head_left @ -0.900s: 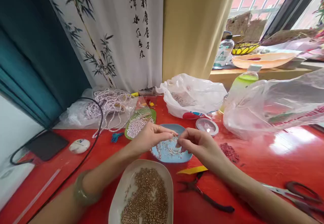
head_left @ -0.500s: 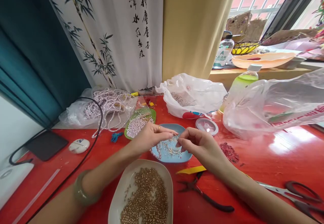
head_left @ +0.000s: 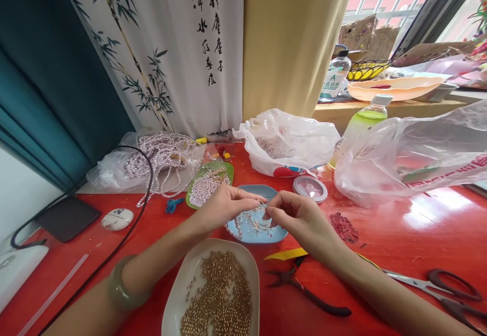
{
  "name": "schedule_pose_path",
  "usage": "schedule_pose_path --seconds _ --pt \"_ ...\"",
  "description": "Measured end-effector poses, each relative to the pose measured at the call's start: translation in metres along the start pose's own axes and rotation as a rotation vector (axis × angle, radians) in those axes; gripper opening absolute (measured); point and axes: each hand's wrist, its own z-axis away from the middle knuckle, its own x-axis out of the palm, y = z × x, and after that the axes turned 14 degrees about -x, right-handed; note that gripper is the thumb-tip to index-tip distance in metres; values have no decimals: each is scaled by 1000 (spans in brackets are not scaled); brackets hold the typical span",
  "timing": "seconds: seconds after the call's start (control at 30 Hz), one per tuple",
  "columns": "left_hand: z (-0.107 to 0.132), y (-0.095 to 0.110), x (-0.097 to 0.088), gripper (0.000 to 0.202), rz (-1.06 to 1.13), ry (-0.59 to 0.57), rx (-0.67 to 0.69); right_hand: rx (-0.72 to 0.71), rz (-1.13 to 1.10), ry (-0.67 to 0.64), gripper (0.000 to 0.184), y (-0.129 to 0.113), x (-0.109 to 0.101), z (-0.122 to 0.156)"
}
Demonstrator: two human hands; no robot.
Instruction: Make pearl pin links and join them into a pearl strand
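My left hand (head_left: 224, 205) and my right hand (head_left: 294, 217) meet fingertip to fingertip above a blue dish (head_left: 274, 232) strewn with thin metal pins. Both hands are pinched closed on something very small and thin between them, which looks like a pin. A green bangle sits on my left wrist. Nearer to me lies a white oval dish (head_left: 182, 288) full of small gold beads. A green dish of pale pearl beads (head_left: 208, 184) sits just behind my left hand.
On the red table (head_left: 418, 234) lie dark pliers (head_left: 308, 293), scissors (head_left: 437, 283), a yellow strip (head_left: 285, 254), a round clear lid (head_left: 310, 188), red bits (head_left: 344, 227), pearl strands (head_left: 160, 156), plastic bags (head_left: 289, 143), a green bottle (head_left: 361, 120), a black cable (head_left: 125, 234) and a dark pad (head_left: 68, 217).
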Motion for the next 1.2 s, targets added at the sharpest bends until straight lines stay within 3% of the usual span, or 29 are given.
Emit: schedule_pose_path --seconds 0.47,0.83,0.93,1.2 --pt "5 3 4 33 -66 -18 15 47 -107 128 13 -5 3 -1" --pt "2 2 -2 31 43 -58 -14 85 -168 55 11 -2 7 3" --pt "-1 0 -6 34 -68 -30 8 94 -166 55 11 -2 7 3" --pt "-3 -5 -9 32 -613 -28 115 96 -159 72 14 -2 4 -2"
